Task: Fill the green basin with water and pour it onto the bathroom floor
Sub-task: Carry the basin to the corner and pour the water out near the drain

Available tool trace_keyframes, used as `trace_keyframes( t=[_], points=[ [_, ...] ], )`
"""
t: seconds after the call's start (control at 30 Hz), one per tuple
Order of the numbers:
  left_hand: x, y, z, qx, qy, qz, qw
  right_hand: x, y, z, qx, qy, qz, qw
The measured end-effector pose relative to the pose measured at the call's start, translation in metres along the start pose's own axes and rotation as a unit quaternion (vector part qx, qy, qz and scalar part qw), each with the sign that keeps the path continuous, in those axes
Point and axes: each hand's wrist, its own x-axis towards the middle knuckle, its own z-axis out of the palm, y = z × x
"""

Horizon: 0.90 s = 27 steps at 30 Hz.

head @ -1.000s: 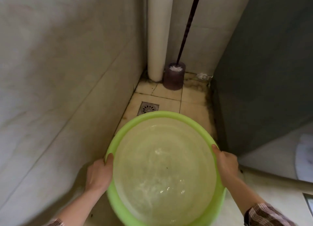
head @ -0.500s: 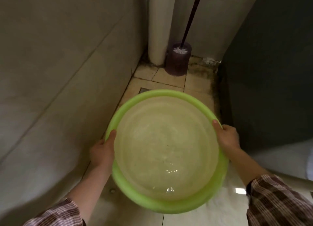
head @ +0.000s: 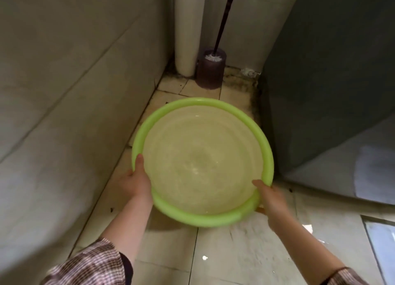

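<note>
The round green basin hangs above the tiled bathroom floor, held between both hands, with clear water inside it. My left hand grips its left rim, thumb lying over the edge. My right hand grips the near right rim, thumb on top and fingers underneath, and looks blurred. The basin tips slightly away from me, towards the far corner.
A dark toilet-brush holder with a long handle stands in the far corner beside a white pipe. Tiled wall runs along the left. A grey partition closes the right side. Dark grime lines the corner grout.
The basin has moved out from my body and further over the floor, hiding the drain seen earlier. My right hand slid along the rim towards the near side.
</note>
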Motion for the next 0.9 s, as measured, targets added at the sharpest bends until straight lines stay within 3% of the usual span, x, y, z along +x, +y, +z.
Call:
trace_keyframes(
  t=[0.07, 0.23, 0.47, 0.6, 0.73, 0.9],
  points=[
    [-0.012, -0.006, 0.000, -0.032, 0.002, -0.036, 0.999, -0.020, 0.014, 0.005, 0.083, -0.010, 0.040, 0.996],
    [-0.030, -0.017, 0.002, -0.106, -0.008, -0.103, 0.989, -0.057, 0.041, 0.023, 0.171, -0.045, 0.099, 0.979],
    [-0.039, -0.023, -0.005, -0.118, -0.034, -0.171, 0.978, -0.044, 0.032, -0.001, 0.183, -0.059, 0.065, 0.979],
    [-0.029, -0.027, -0.008, -0.059, -0.077, -0.135, 0.986, -0.035, 0.022, -0.006, 0.183, -0.043, 0.053, 0.981],
    [-0.019, -0.020, -0.009, 0.032, -0.172, -0.031, 0.984, -0.026, 0.007, -0.010, 0.179, -0.022, 0.041, 0.983],
    [-0.021, -0.003, -0.006, 0.011, -0.277, -0.012, 0.961, -0.016, -0.029, -0.022, 0.122, 0.016, -0.008, 0.992]
  ],
)
